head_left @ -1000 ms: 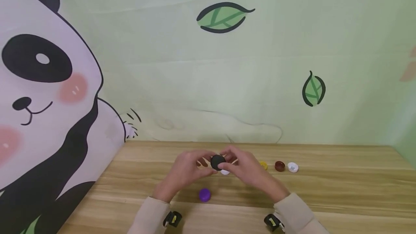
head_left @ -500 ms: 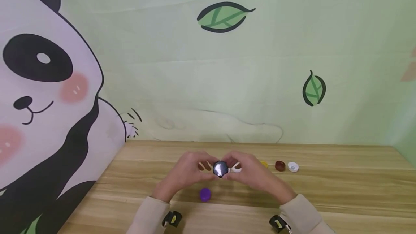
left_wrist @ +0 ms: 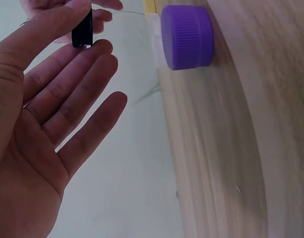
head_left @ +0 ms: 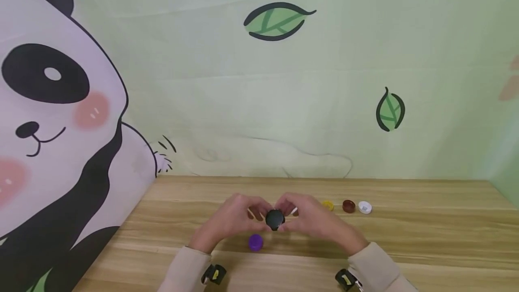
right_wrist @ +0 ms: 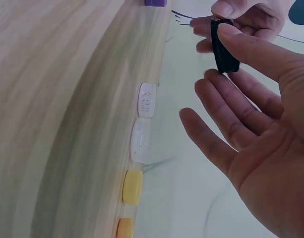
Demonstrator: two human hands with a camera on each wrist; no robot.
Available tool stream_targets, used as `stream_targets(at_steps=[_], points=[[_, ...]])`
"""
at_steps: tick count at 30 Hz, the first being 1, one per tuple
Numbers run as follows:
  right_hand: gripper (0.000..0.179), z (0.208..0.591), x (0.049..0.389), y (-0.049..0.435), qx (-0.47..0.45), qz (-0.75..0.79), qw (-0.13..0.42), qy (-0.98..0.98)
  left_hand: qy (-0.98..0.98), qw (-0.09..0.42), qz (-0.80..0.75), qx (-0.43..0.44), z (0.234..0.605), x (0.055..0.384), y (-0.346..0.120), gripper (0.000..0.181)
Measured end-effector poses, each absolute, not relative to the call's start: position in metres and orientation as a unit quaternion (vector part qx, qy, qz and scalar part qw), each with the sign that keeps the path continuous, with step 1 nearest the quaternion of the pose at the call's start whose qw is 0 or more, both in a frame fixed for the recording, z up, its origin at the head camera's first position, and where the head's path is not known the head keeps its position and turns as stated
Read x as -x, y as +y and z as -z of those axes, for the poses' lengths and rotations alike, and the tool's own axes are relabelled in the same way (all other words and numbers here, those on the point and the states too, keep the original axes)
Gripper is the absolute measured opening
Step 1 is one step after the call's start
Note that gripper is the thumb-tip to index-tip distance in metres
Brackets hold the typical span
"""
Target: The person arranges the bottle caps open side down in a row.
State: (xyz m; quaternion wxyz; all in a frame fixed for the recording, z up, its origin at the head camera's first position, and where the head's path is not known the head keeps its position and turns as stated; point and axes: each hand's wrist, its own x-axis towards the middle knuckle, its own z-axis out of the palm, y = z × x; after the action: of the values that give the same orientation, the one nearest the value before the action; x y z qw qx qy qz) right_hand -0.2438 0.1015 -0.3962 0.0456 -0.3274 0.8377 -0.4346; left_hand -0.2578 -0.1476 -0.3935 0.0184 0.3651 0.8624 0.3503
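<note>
A round black cap (head_left: 275, 220) with a notched edge is held up over the table between both hands, its flat face toward the head camera. My left hand (head_left: 239, 214) pinches its left side between thumb and fingertips. From the other side my right hand (head_left: 310, 215) pinches it the same way. Both wrist views show the black cap (left_wrist: 83, 29) edge-on as a thin band, with a thumb at its top and fingertips below. Under the hands, nearer the front, a purple bottle cap (head_left: 256, 242) with ribbed sides sits on the table.
Right of the hands, a yellow cap (head_left: 328, 206), a dark red cap (head_left: 348, 206) and a white cap (head_left: 365, 207) lie in a row on the wooden table (head_left: 425, 229). The right wrist view shows white caps (right_wrist: 147, 100) too. A panda-print backdrop (head_left: 211, 93) rises behind.
The black cap has come slightly down toward the front in both hands. Its face has turned, and my right thumb has moved off it to the edge. The purple cap has stayed put.
</note>
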Motion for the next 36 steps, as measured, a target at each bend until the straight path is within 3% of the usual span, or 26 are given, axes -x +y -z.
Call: stream_targets(at_steps=[15, 36], points=[[0.035, 0.409, 0.243, 0.098, 0.345, 0.402, 0.083, 0.844, 0.873, 0.078, -0.330, -0.352, 0.404, 0.260, -0.149, 0.029], [0.035, 0.416, 0.241, 0.095, 0.354, 0.375, 0.101, 0.851, 0.873, 0.115, -0.316, -0.354, 0.412, 0.259, -0.145, 0.031]])
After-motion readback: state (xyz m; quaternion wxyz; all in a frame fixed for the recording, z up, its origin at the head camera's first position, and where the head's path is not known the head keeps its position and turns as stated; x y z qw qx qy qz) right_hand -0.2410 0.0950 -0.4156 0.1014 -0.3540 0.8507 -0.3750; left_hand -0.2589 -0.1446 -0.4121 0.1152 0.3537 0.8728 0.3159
